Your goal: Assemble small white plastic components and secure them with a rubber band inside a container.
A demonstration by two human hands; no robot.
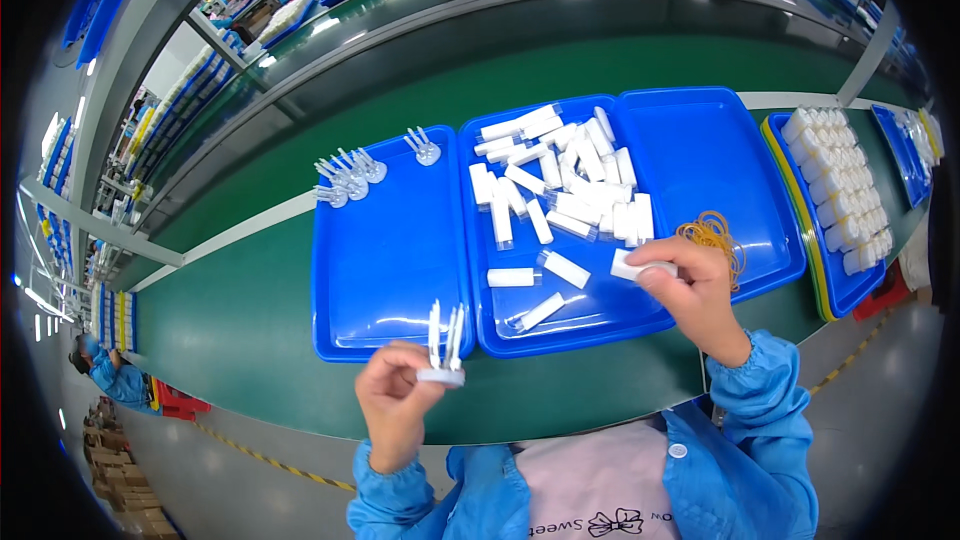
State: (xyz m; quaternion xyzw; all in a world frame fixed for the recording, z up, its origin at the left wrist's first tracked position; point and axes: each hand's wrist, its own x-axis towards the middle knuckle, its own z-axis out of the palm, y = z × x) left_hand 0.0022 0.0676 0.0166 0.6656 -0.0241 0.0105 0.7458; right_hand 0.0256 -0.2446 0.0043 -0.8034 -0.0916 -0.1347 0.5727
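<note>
My left hand [395,395] is closed on a round pale-grey base with upright white prongs [441,376], held over the near edge of the left blue tray [390,250]. Pinched in my right hand [698,285] is a small white rectangular piece [629,264], partly covered by the fingers, above the right side of the middle blue tray [610,315]. Many similar white pieces [580,205] with clear ends lie piled in that tray. Several pronged bases [350,178] stand at the far edge of the left tray, with another pronged base [422,150] apart from them.
Yellowish rubber bands [712,232] lie in the right blue tray [685,140], beside my right hand. Farther right, stacked trays [800,202] hold rows of white bundles [838,185]. A green worktop [230,305] runs under the trays. Another person [118,380] is at the far left.
</note>
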